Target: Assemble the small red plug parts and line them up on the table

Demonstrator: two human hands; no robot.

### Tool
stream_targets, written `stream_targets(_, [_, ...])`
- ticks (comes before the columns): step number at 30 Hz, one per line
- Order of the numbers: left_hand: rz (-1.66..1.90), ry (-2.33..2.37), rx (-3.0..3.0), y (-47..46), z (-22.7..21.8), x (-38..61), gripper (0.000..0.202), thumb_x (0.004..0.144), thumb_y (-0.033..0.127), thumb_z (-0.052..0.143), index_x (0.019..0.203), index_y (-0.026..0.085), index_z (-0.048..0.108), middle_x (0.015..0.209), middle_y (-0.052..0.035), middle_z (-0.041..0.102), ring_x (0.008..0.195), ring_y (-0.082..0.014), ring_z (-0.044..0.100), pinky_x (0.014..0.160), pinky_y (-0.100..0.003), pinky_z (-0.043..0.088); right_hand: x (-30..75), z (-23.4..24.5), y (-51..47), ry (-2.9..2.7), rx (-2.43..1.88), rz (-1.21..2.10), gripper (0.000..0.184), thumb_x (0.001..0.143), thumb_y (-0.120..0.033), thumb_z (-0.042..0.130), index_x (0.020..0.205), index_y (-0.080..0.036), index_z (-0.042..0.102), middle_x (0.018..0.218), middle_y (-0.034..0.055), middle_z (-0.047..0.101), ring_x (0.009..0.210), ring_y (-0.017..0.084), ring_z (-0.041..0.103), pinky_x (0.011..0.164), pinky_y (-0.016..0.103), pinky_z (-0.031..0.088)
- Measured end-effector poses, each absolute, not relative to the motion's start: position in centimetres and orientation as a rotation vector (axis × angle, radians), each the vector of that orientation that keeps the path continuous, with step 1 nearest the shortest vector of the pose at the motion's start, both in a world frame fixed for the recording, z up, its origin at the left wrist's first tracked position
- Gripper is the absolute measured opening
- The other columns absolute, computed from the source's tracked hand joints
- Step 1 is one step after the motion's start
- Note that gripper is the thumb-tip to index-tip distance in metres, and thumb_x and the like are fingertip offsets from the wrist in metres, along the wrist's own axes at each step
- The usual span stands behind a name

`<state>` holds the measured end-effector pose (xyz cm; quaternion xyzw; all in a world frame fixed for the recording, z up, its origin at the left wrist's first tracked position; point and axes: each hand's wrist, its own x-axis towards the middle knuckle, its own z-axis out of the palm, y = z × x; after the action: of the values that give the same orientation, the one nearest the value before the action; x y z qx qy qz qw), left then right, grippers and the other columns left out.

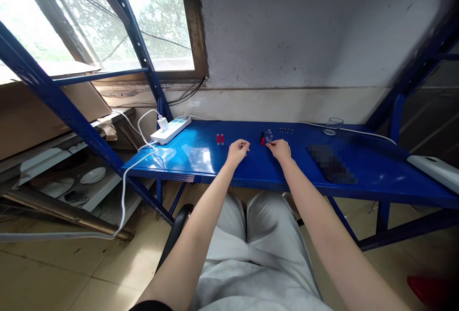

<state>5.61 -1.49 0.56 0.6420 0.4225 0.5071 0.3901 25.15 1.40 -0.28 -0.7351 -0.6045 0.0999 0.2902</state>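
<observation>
Both of my hands rest on a blue metal shelf top (186,155). My left hand (237,150) lies with fingers loosely curled and holds nothing; two small red pieces (220,138) stand a little beyond it to the left. My right hand (279,149) rests with its fingertips next to a small cluster of red, black and clear parts (266,138); whether it touches them I cannot tell. A row of tiny dark parts (286,130) lies further back.
A white power strip (170,129) with a plugged charger and white cable sits at the back left. A glass (333,126) stands back right, a blurred dark object (332,163) lies right of my hand, a white object (435,167) at the far right. Blue rack posts flank the shelf.
</observation>
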Motion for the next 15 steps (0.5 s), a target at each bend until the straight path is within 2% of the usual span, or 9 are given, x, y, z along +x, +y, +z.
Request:
stream_targets(9, [1.293,1.074,1.64,-1.43,0.44,5.63,0.02,0.078,0.033,0.053,0.08,0.016,0.061,0.068,-0.0029,0.06,0.052,-0.0088,0.051,0.052,-0.023,0.043,25.22,-0.3,1.59,-1.616,-1.994,0.295,0.029,0.079,-0.039,0.056,0.091,-0.017,0.071,0.079,0.0102,0.068,0.068,0.021,0.062,0.051,0.027,0.04])
stream_targets(15, [1.297,1.08,1.636,-1.47,0.46,5.72,0.02,0.077,0.033,0.054,0.079,0.015,0.062,0.067,-0.0032,0.059,0.053,-0.0092,0.052,0.051,-0.022,0.043,25.11,-0.1,0.93,-1.655,-2.01,0.252,0.032,0.079,-0.04,0.055,0.093,-0.017,0.07,0.077,0.01,0.068,0.07,0.021,0.062,0.055,0.027,0.04])
